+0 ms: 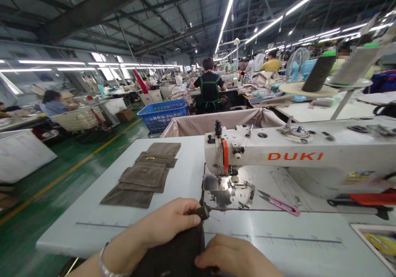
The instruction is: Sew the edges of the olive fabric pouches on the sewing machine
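Note:
A dark olive fabric piece (173, 250) lies at the front edge of the sewing table, between my hands. My left hand (175, 219) pinches its far end, where a short folded tab (202, 213) sticks out past the thumb. Lower down, my right hand (233, 254) grips the right edge of the same piece between thumb and fingers. Just beyond the tab is the needle area of the white sewing machine (253, 151). Several olive fabric pieces (142, 174) lie overlapped to the left, one with a zipper (153, 158).
Pink-handled thread snips (281, 204) lie right of the needle plate. A black and red tool (361, 200) rests below the machine arm. Thread cones (320, 72) stand at the back right. Behind the table are a cloth-lined bin (185, 124), a blue basket (163, 114) and a seated person (208, 85).

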Demonstrator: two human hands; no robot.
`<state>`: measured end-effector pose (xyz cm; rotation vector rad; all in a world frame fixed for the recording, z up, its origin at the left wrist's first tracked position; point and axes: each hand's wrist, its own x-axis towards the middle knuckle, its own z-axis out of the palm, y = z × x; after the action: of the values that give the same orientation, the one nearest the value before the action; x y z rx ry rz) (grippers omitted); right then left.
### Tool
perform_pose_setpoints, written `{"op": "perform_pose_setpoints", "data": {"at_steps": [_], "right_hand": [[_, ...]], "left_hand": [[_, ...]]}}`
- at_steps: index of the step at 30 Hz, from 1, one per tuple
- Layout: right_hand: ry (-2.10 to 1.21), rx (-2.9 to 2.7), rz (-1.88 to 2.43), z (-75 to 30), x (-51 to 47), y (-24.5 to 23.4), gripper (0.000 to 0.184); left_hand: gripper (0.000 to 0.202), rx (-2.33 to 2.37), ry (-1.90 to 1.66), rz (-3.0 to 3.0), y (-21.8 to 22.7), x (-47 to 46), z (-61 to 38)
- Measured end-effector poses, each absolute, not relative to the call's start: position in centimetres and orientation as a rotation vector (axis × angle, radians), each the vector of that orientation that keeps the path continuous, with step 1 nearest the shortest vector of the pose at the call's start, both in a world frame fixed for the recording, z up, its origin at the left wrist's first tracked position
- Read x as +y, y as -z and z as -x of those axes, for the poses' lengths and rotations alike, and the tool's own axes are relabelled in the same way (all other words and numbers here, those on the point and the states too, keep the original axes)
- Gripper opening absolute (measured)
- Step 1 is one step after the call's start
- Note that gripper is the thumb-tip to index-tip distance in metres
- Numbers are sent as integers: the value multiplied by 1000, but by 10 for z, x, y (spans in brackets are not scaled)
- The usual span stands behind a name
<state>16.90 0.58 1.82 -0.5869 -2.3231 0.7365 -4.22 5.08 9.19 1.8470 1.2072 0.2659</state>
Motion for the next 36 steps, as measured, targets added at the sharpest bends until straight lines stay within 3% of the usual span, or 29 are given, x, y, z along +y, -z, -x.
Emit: {"op": "perform_pose_setpoints", "data": {"at_steps": [3, 5, 12, 17, 23, 36], "right_hand": [[-253, -2508, 783, -158, 29, -6, 10], [-120, -2521, 890, -156, 53, -3, 7], [-30, -2563, 970, -185, 109, -7, 16], [-20, -2494, 918, -201, 94, 11, 20], [-32, -2401, 859, -203, 90, 24, 22], [44, -2334, 827, -199, 89, 17, 22]], "left_hand": [[13, 1371, -245, -2107, -60, 89, 33], [13, 1520, -327, -2193, -40, 115, 22], [16, 1689, -489, -2418, -11, 172, -15], [18, 1517, -515, -2516, -5, 143, -15], [36, 1310, -507, -2659, -11, 114, -5], [30, 1176, -579, -2825, -7, 119, -3]]}}
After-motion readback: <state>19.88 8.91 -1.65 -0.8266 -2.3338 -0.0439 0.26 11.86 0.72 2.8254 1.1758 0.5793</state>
